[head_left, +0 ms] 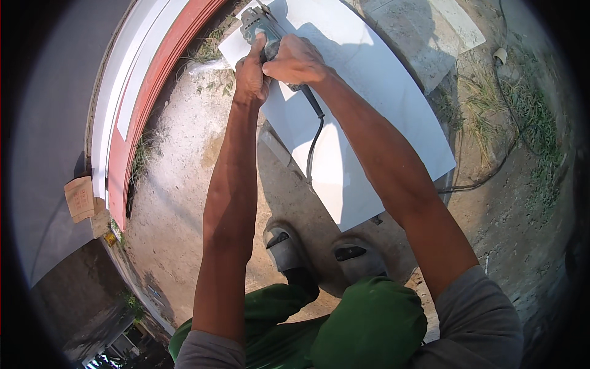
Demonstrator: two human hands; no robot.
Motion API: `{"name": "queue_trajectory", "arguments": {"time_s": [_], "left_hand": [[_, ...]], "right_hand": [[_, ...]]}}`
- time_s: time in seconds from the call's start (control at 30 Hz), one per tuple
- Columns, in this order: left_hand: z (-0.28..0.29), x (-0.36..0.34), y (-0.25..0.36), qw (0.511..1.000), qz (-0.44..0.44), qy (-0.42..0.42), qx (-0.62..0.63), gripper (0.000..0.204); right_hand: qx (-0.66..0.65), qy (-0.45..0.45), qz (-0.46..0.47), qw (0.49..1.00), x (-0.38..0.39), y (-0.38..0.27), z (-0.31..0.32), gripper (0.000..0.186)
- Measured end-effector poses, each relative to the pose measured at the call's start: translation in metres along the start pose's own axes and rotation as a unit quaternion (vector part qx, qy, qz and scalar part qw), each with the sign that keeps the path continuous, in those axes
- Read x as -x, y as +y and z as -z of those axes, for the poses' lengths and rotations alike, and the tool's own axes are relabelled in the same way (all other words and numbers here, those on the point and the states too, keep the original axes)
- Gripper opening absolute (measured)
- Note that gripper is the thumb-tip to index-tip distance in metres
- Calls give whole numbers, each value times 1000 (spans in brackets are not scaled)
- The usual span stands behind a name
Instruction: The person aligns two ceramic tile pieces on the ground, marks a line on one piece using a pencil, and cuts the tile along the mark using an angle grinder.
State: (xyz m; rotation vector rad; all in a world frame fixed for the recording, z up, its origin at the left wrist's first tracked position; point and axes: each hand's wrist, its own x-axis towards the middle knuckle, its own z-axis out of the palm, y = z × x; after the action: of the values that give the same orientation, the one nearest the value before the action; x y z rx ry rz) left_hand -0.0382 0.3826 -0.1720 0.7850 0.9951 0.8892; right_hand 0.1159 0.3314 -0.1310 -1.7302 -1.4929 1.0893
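Observation:
Both my arms reach out to a green-and-black angle grinder (251,22) at the far end of a large white panel (393,117). My left hand (249,75) is closed around the left side of its body, the thumb lying along the top. From the right, my right hand (296,61) grips the same tool, fingers wrapped over it. A metal part shows at the grinder's far end, over the panel; whether it touches the surface I cannot tell. A black power cord (318,132) comes out of the rear and hangs down across the panel.
Stacked red and white panels (144,80) stand along the left, with a brown cardboard piece (80,198) beside them. A pale slab (458,24) lies at the far right. A dark cable (513,117) runs through the grass. My sandals (362,259) are near the panel's close edge.

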Motion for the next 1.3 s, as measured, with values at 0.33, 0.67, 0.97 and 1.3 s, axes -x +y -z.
{"name": "queue_trajectory", "arguments": {"time_s": [0.33, 0.67, 0.97, 1.3], "left_hand": [[11, -6, -2, 1000, 9, 1, 9, 47], [6, -13, 0, 1000, 5, 18, 19, 49], [17, -34, 14, 1000, 0, 22, -3, 48], [24, -51, 21, 1000, 1, 19, -1, 51]], "right_hand": [[8, -14, -9, 1000, 3, -10, 3, 44], [18, -6, -11, 1000, -13, -7, -1, 46], [40, -7, -46, 998, -39, -18, -8, 44], [27, -27, -63, 997, -59, -20, -10, 41]]}}
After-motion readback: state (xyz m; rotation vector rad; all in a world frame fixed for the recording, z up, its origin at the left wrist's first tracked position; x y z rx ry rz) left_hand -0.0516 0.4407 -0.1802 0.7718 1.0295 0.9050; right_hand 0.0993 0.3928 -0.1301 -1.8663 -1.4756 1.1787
